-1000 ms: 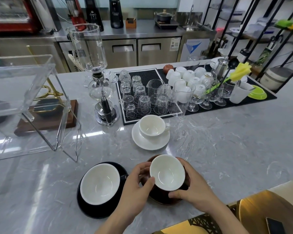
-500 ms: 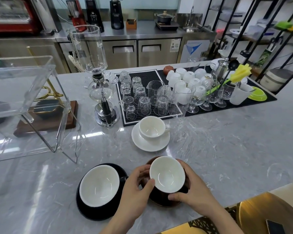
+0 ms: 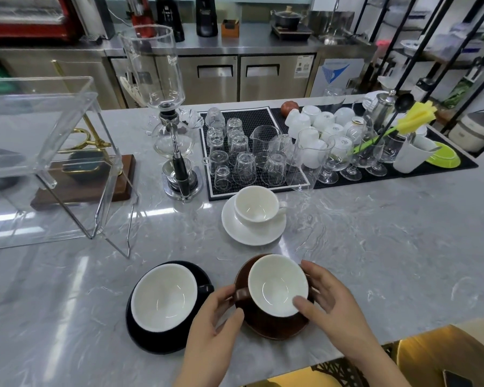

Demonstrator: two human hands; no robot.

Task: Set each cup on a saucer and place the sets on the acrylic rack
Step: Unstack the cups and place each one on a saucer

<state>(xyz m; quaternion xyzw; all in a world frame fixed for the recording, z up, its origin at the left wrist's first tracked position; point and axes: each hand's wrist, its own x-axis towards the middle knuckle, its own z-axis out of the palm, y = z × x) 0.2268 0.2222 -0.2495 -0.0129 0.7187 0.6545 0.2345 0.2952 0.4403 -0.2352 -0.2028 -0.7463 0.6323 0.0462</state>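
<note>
A brown cup (image 3: 274, 286) with a white inside sits on a brown saucer (image 3: 274, 326) near the counter's front edge. My left hand (image 3: 217, 328) touches the cup's handle and the saucer's left rim. My right hand (image 3: 330, 303) wraps the cup's right side, thumb on its rim. To the left, a black cup (image 3: 164, 297) rests on a black saucer (image 3: 157, 340). Further back, a white cup (image 3: 256, 203) stands on a white saucer (image 3: 252, 233). The clear acrylic rack (image 3: 67, 152) stands at the far left, shelves bare.
A black bar mat (image 3: 252, 118) holds several upturned glasses, a glass pitcher (image 3: 263, 143) and white cups. A siphon coffee maker (image 3: 168, 129) stands between rack and mat. A wooden base (image 3: 123, 177) with a brass stand lies behind the rack. A yellow chair (image 3: 444, 356) is at bottom right.
The brown cup has been turned on its saucer so its handle now points left. My left hand has slid lower, and my right thumb now rests on the rim.
</note>
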